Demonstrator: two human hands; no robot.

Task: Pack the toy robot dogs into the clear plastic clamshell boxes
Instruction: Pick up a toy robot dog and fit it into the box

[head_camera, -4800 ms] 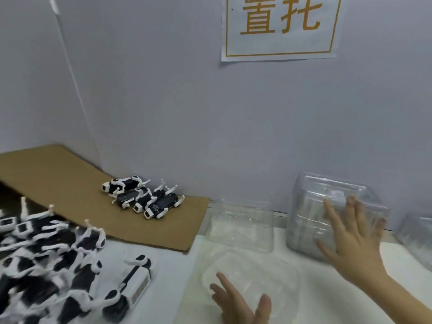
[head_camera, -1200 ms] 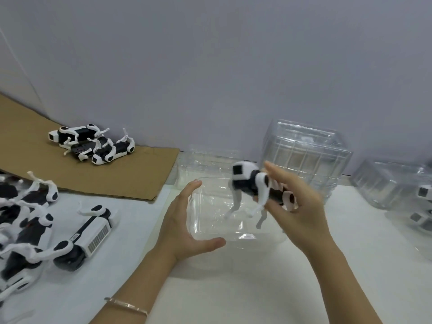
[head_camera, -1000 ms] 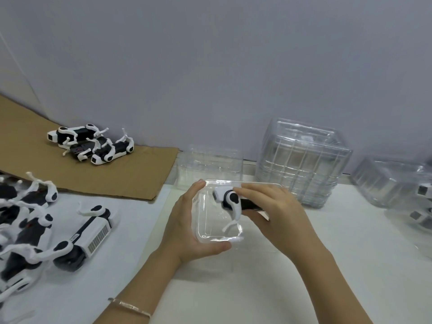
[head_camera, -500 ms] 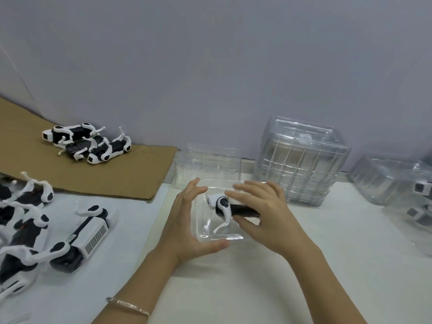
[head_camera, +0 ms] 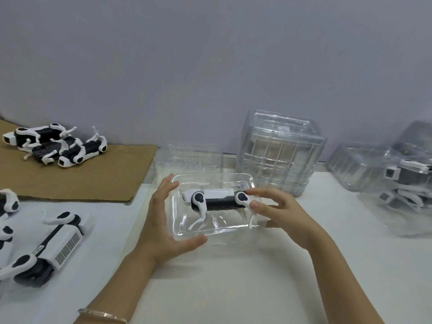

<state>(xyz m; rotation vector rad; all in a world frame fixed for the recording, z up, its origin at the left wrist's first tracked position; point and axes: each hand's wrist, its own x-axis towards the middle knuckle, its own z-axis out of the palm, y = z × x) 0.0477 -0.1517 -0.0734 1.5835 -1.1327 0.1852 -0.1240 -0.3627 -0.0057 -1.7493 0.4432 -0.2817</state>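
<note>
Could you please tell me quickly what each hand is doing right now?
Left hand: grips the clamshell box's left side.
Right hand: pinches the toy robot dog's rear end.

Right hand (head_camera: 282, 213) covers rear end of toy robot dog (head_camera: 217, 199) in clamshell box (head_camera: 233, 176); pinching hip or merely touching it, cannot tell. Left hand (head_camera: 161, 225), gripping box, hides its left wall. Both forearms cut by bottom edge; bracelet (head_camera: 102, 314) only partly seen. Loose toy dogs (head_camera: 10, 203) cut by left edge. Barcode label (head_camera: 69, 246) too small to read. Packed boxes (head_camera: 411, 206) cut by right edge, contents blurred behind plastic.
</note>
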